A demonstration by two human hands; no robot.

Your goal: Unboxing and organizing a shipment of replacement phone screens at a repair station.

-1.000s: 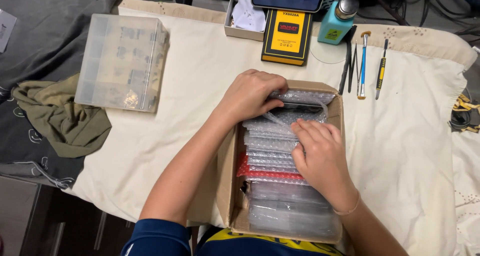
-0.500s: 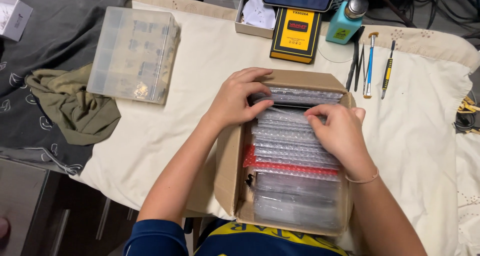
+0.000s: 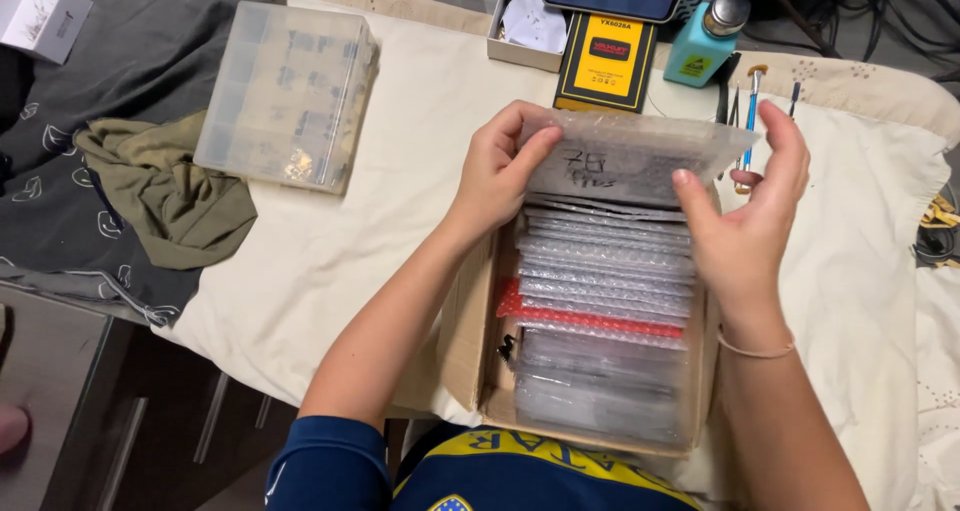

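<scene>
A cardboard box (image 3: 462, 341) in front of me is packed with several bubble-wrap pouches standing on edge, one of them red (image 3: 590, 319). Both hands hold one clear bubble-wrap pouch (image 3: 630, 161) lifted above the far end of the box. My left hand (image 3: 497, 166) pinches its left edge. My right hand (image 3: 745, 221) grips its right side, fingers spread behind it. The pouch has dark handwriting on its face.
A cream cloth (image 3: 400, 141) covers the table. A clear plastic compartment organizer (image 3: 288, 96) sits to the left, an olive rag (image 3: 165, 186) beyond it. At the back are a yellow-black box (image 3: 607, 61), a teal bottle (image 3: 705, 41), a small white box (image 3: 527, 26) and screwdrivers (image 3: 750, 121).
Earlier both hands were down among the pouches in the box. Now they have pulled one clear pouch up and out of the far end.
</scene>
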